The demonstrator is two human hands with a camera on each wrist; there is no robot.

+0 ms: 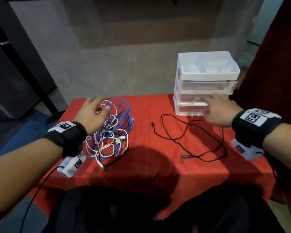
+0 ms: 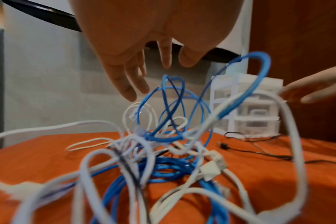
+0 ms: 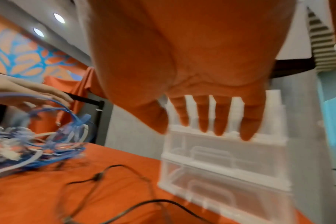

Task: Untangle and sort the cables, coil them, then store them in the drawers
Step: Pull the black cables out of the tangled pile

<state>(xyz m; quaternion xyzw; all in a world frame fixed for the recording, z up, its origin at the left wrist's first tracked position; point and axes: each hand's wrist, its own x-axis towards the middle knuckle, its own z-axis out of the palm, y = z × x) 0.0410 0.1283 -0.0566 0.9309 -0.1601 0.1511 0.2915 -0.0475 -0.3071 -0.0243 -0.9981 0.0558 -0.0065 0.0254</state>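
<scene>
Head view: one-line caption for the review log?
Left hand over tangled cables; right hand reaching toward drawer unit.

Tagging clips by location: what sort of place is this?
Probably an indoor room with a makeshift work table: red cloth over it, plastic drawers, a cable tangle, bare wall behind.

we count one drawer unit (image 1: 203, 84) at the far right corner of the table (image 1: 158, 169), with three drawers under an open tray on top. one black cable (image 1: 190, 140) lies on its own toward the right edge. one tangle of cables (image 1: 111, 130) sits near the left edge, blue, white and at least one black strand mixed in, but we can't tell how many separate cables are in it. two hands: left hand (image 1: 92, 113), right hand (image 1: 220, 111).
</scene>
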